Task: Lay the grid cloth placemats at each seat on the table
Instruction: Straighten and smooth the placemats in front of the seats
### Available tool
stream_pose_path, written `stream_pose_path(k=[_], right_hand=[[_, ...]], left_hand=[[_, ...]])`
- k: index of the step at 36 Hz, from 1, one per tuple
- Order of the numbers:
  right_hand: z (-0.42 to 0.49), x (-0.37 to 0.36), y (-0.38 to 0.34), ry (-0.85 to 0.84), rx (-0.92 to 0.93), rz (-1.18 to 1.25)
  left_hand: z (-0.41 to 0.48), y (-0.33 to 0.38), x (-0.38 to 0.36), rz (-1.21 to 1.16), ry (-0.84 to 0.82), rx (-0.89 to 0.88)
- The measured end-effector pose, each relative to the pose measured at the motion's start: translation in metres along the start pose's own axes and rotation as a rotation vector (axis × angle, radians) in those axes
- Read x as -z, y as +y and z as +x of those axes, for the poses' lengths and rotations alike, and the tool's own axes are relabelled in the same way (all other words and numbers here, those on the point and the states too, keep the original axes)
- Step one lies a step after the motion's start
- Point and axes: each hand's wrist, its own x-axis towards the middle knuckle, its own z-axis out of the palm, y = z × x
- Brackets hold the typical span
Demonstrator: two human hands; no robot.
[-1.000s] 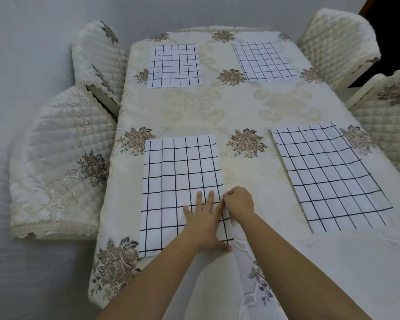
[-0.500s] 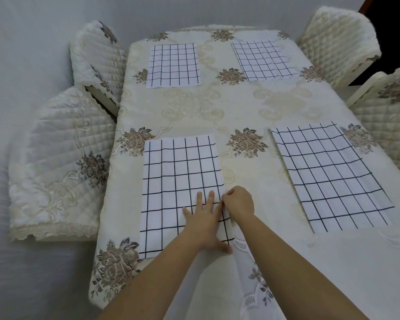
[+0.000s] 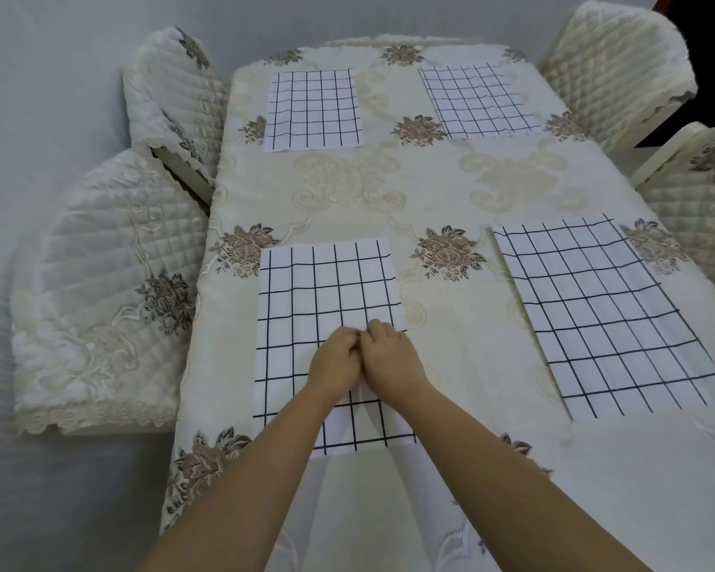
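Four white grid placemats lie on the cream floral tablecloth (image 3: pixel 430 192). The near-left placemat (image 3: pixel 318 291) lies flat in front of me. My left hand (image 3: pixel 335 363) and my right hand (image 3: pixel 391 361) rest side by side on its lower middle, touching each other, fingers curled and pinching the cloth. A small raised crease shows between my wrists. The near-right placemat (image 3: pixel 595 307) lies slightly slanted. At the table's far end lie the far-left placemat (image 3: pixel 312 109) and the far-right placemat (image 3: pixel 477 101).
Quilted cream chairs stand close around the table: two on the left (image 3: pixel 100 291) (image 3: pixel 170 105) and two on the right (image 3: pixel 611 59) (image 3: pixel 698 192). The tablecloth hangs over the near edge below my forearms.
My left hand was spread flat and has curled its fingers. Both hands have shifted slightly left and away from me, onto the middle of the near-left placemat, and now meet.
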Motion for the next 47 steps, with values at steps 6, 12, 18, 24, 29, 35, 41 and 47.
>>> stream_pose_path(k=[6, 12, 18, 24, 29, 35, 41, 47], right_hand=[[0.011, -0.019, -0.005, -0.031, 0.017, 0.126], [0.018, -0.023, -0.006, -0.022, 0.002, 0.073], [0.025, -0.027, -0.007, 0.065, 0.003, 0.034], [0.023, -0.034, 0.001, -0.038, -0.044, 0.039], [0.013, -0.037, 0.018, -0.063, -0.085, 0.056], [0.015, -0.035, 0.036, -0.087, -0.197, 0.112], [0.018, -0.033, 0.047, -0.117, -0.238, 0.113], [0.023, -0.028, 0.043, -0.165, -0.272, 0.196]], left_hand=[[0.008, -0.014, 0.004, 0.045, 0.074, 0.002], [0.011, -0.030, 0.002, 0.386, 0.248, -0.222], [0.017, -0.036, 0.006, 0.460, 0.174, -0.285], [0.016, -0.048, 0.004, 0.622, 0.066, -0.204], [0.022, -0.056, 0.012, 0.646, 0.096, -0.112], [0.028, -0.077, 0.035, 0.626, 0.132, -0.013], [0.033, -0.089, 0.056, 0.597, 0.189, 0.055], [0.040, -0.086, 0.063, 0.615, 0.225, 0.012]])
